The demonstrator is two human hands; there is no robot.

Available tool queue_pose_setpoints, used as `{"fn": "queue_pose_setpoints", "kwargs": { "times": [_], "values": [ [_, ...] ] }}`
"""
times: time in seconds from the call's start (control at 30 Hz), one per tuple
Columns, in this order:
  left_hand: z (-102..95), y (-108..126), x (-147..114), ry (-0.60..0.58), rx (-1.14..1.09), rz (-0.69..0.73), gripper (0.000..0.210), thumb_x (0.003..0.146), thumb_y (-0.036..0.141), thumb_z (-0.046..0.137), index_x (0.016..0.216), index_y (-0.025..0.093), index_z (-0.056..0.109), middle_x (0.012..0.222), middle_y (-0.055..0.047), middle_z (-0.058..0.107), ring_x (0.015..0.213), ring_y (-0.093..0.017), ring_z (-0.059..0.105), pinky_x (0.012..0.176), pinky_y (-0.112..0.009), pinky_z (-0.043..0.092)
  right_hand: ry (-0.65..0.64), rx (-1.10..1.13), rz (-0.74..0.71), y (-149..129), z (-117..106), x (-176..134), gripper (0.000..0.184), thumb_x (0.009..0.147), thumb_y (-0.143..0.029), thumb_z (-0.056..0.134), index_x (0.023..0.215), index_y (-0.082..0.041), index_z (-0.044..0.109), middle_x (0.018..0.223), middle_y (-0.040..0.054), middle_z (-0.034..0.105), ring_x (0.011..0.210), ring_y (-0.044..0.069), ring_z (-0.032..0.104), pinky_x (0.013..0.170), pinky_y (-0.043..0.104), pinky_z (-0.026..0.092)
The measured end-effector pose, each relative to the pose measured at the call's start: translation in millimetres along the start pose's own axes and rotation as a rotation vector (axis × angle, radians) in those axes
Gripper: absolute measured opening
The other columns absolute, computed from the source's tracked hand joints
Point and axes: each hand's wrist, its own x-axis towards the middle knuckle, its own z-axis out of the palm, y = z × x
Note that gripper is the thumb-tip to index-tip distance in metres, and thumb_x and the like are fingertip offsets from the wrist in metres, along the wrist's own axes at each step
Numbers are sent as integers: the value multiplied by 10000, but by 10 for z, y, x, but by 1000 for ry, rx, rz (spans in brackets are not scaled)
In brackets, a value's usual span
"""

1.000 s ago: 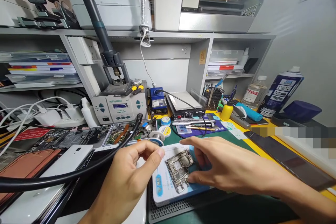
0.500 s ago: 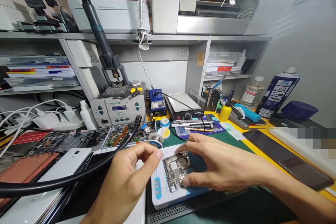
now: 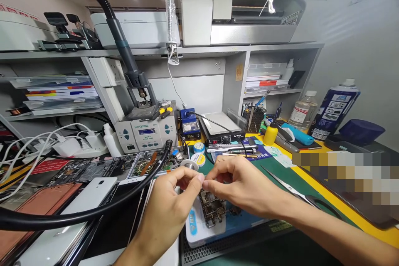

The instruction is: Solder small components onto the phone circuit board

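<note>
My left hand (image 3: 174, 205) is closed in a pinch, thumb against forefinger. The fingertips of my right hand (image 3: 235, 181), also pinched, meet it just above a phone circuit board (image 3: 212, 211). Whatever lies between the fingertips is too small to make out. The board rests on a flat white-and-blue box (image 3: 199, 239), partly covered by my right hand. Under the box is a dark perforated base (image 3: 205, 254). A pair of scissors (image 3: 291, 189) lies beyond my right forearm, and a solder spool (image 3: 189, 165) sits behind my left hand.
On the left a black hose (image 3: 102, 212) crosses above several phones (image 3: 70, 216). A soldering station (image 3: 146, 133), a heating plate (image 3: 221, 126) and a yellow bottle (image 3: 270, 134) line the back. A spray can (image 3: 333, 110) stands at right.
My right hand has lifted off the board and moved left, bringing its fingers to my left fingertips. The scissors have come into sight. The view has shifted slightly.
</note>
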Motion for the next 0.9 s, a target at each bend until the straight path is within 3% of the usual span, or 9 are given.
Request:
{"fn": "queue_pose_setpoints", "kwargs": {
  "times": [0.43, 0.63, 0.73, 0.8, 0.9],
  "values": [
    [-1, -81, 20, 10, -126, -20, 320, 860, 487, 648, 894, 183, 742, 776, -12, 678, 756, -170, 577, 697, -247, 426, 23, 3, -26, -71, 70, -7, 131, 786, -175, 618, 686, -162, 701, 671, -13, 584, 607, 117, 509, 519, 218, 374],
    [-52, -95, 31, 89, -194, -58, 345, 844, 529, 664, 898, 192, 717, 753, 22, 624, 750, -144, 527, 692, -231, 407, -11, 51, -15, -56, -64, 16, 223, 844, -315, 644, 691, -158, 683, 578, -44, 557, 542, 105, 481, 499, 223, 367],
    [-81, -94, 56, 122, -210, -60, 346, 829, 533, 678, 854, 190, 711, 779, 20, 641, 779, -144, 529, 726, -233, 402, 98, 42, -20, 3, -213, 111, 338, 939, -412, 552, 786, -141, 684, 688, -9, 617, 642, 126, 549, 594, 245, 428],
    [-93, -96, 73, 128, -218, -64, 350, 825, 532, 678, 829, 184, 715, 799, 6, 667, 802, -155, 551, 747, -244, 408, 155, 6, -5, 50, -269, 224, 332, 987, -391, 496, 960, -123, 690, 784, 28, 665, 701, 147, 604, 632, 270, 469],
    [-110, -97, 86, 135, -222, -67, 353, 820, 521, 680, 821, 172, 731, 824, -20, 699, 832, -175, 577, 786, -266, 416, 189, -74, 17, 95, -250, 460, 272, 974, -347, 582, 1149, -145, 638, 1030, 65, 694, 860, 191, 674, 759, 366, 553]
  ]
}}
